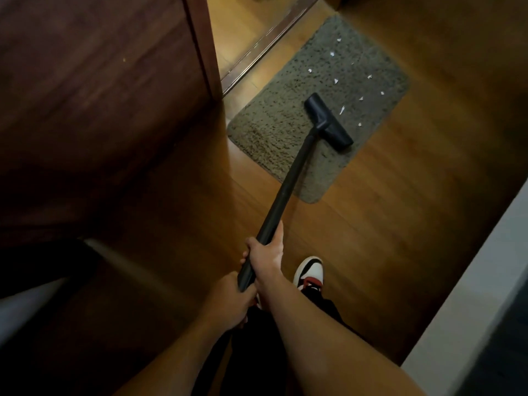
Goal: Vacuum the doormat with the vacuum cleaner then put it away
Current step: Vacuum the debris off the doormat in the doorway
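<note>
A grey-green shaggy doormat [285, 130] lies on the wooden floor in front of a door sill. Several small white paper scraps [342, 110] are scattered over its right half. The black vacuum cleaner's floor head [328, 122] rests on the middle of the mat, just left of the scraps. Its long black wand [288, 184] runs down towards me. My right hand [267, 254] grips the wand higher up. My left hand [231, 300] holds the wand's lower end just below it. The vacuum's body is hidden.
A dark wooden door [100, 95] stands on the left, its edge close to the mat's near-left corner. A pale wall or cabinet edge [471, 295] runs along the right. My shoe [310, 271] stands on the wooden floor [371, 224] near the mat.
</note>
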A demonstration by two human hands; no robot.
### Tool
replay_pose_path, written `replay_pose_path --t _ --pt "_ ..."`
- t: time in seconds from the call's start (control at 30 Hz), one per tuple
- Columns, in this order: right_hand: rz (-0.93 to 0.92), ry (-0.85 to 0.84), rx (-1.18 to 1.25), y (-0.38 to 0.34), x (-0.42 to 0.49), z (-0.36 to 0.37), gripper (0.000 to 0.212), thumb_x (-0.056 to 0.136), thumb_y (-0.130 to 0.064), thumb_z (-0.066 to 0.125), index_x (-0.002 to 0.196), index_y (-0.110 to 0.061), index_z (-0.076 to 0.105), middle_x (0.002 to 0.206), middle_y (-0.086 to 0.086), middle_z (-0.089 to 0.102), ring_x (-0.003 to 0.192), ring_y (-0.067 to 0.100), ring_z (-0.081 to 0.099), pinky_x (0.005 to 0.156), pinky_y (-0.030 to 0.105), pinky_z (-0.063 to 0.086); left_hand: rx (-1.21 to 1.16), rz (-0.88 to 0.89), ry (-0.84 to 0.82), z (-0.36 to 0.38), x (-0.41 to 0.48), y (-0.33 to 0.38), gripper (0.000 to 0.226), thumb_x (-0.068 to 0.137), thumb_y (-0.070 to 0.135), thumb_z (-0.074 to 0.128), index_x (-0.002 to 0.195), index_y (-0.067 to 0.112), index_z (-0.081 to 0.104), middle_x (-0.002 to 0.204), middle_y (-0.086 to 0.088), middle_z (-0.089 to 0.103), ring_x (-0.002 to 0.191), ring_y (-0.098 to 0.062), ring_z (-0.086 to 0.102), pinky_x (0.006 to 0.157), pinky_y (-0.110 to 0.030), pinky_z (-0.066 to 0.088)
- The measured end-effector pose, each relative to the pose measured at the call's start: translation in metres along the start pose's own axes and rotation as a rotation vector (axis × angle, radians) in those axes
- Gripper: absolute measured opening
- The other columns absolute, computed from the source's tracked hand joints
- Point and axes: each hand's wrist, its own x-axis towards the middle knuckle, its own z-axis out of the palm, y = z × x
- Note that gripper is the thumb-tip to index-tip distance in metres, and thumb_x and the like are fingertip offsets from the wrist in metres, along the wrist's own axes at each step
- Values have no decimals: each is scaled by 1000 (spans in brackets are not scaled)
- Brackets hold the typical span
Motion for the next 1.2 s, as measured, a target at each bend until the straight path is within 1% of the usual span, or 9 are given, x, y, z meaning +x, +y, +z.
replay_pose_path --t 0.07,0.13,0.23,0.33,0.5,0.7,0.87,1.0,1.2 --pt "-1 6 1 2 6 -4 92 96 -5 62 159 -47 10 119 19 63 47 9 57 49 28 54 29 10 19 7 6 -3 19 97 30 59 90 12 59 63 0 63 46 -12 58 46 -26 47" --pt "-5 12 -9 4 13 -9 91 97 -6 62 159 -47 10 123 20 62 46 10 57 49 28 54 73 17 41 15 12 -5 23 97 34 58 88 13 59 59 0 63 43 -12 59 45 -26 48" --pt "-11 10 -35 8 25 -18 84 97 -6 60 158 -42 16 102 13 64 46 10 57 48 28 53 76 9 55 27 21 -4 29 96 40 59 88 12 59 56 -1 62 40 -13 59 44 -25 47" --pt "-14 18 -63 5 40 -29 58 96 -7 59 146 -23 36 78 7 59 46 11 56 48 28 52 66 -4 79 41 29 4 31 94 42 60 89 11 59 61 -7 64 41 -14 59 44 -26 49" --pt "-6 14 -93 -18 62 -60 38 96 -10 61 130 -14 43 74 7 58 47 12 56 51 29 53 72 -13 72 66 44 33 31 94 41 59 91 10 57 60 -8 63 44 -19 60 48 -32 53" --pt "-38 37 -101 -53 90 -98 35 97 -10 60 127 -15 43 75 6 57 45 11 56 53 31 54 12 5 50 95 64 78 32 94 39 61 85 9 56 55 -7 59 36 -15 53 41 -27 45" --pt "-31 40 -99 -85 113 -120 34 98 -9 58 127 -16 42 75 6 54 46 12 55 53 31 54 73 -1 28 106 82 115 33 95 43 58 88 11 57 59 -6 61 39 -14 55 42 -25 46" --pt "-29 43 -113 -104 124 -128 44 98 -10 58 137 -17 38 79 6 54 45 11 55 50 28 53 63 25 23 111 93 134 33 94 46 59 87 14 57 66 -9 64 44 -17 58 46 -29 51" --pt "3 28 -133 -112 121 -119 58 100 -11 57 150 -21 30 81 6 57 42 7 55 47 26 52 29 59 35 106 96 131 33 95 44 58 87 12 57 57 -7 60 40 -17 56 44 -31 50"
